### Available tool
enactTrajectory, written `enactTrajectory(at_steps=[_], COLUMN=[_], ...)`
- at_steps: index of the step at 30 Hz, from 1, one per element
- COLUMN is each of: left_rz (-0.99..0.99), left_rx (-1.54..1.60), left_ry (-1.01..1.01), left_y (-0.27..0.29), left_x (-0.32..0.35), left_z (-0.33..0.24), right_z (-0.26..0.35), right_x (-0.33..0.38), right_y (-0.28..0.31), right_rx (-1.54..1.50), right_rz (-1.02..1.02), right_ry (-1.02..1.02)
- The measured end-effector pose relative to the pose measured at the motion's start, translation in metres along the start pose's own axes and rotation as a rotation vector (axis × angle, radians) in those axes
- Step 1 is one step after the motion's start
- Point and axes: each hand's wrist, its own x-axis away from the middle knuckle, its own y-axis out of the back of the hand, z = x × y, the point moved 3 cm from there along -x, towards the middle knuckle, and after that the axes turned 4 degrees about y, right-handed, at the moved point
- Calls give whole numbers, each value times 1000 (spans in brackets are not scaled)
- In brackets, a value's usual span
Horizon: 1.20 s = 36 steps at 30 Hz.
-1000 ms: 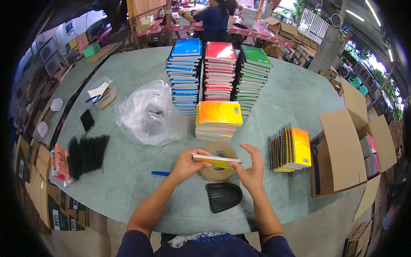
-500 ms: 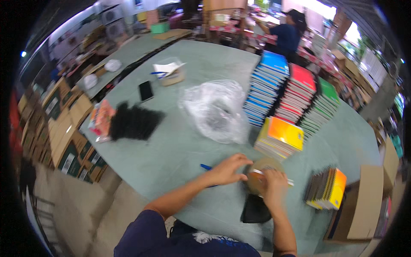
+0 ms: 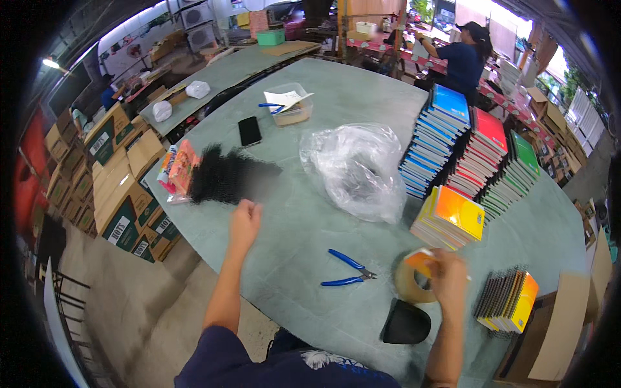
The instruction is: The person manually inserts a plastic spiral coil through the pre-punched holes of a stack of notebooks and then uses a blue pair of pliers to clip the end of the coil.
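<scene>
Head view: your left hand (image 3: 244,225) is at the lower right edge of a pile of black spiral coils (image 3: 223,176), fingers curled in, knuckles up. Motion blur just above the fingers; cannot tell whether a coil is pinched there.

Your right hand (image 3: 449,277), blurred, grips an orange-and-yellow notebook (image 3: 419,260). The notebook sits over the far side of a tape roll (image 3: 406,286); cannot tell if the two touch. A black rounded piece (image 3: 407,322) lies just below the roll, nearer you. Blue-handled cutters (image 3: 366,275) lie between your hands, nearer the right, handles spread.

Beyond the roll, a yellow-orange stack (image 3: 458,215) stands in front of three taller notebook stacks: blue (image 3: 435,139), red (image 3: 480,147), green (image 3: 517,169). To your right, a group of coil-bound notebooks (image 3: 508,301) stands near a cardboard box (image 3: 561,330).

Mid-table, a crumpled clear plastic bag (image 3: 356,169). Farther left, a dark phone (image 3: 250,131) and a clear tub (image 3: 296,116) with white paper (image 3: 284,99) on top. An orange packet (image 3: 185,169) lies beside the coils. A co-worker (image 3: 462,66) in a dark top and cap stands beyond the stacks.
</scene>
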Motion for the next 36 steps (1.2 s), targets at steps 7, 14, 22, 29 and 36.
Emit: enactTrajectory(at_steps=[7, 14, 22, 29, 36], left_rz=[-12, 834, 807, 412, 200], left_rx=[1206, 747, 736, 694, 643], left_ry=[-213, -397, -532, -715, -823], left_y=[47, -53, -67, -64, -51], left_x=[19, 118, 133, 133, 117], left_z=[-108, -198, -207, -211, -222], right_z=[11, 12, 17, 18, 23], right_x=[-8, -3, 2, 2, 4], right_y=[-9, -7, -6, -5, -8], right_rx=[-139, -266, -185, -214, -180], right_rz=[87, -60, -19, 3, 32], right_ry=[-49, 3, -9, 29, 105])
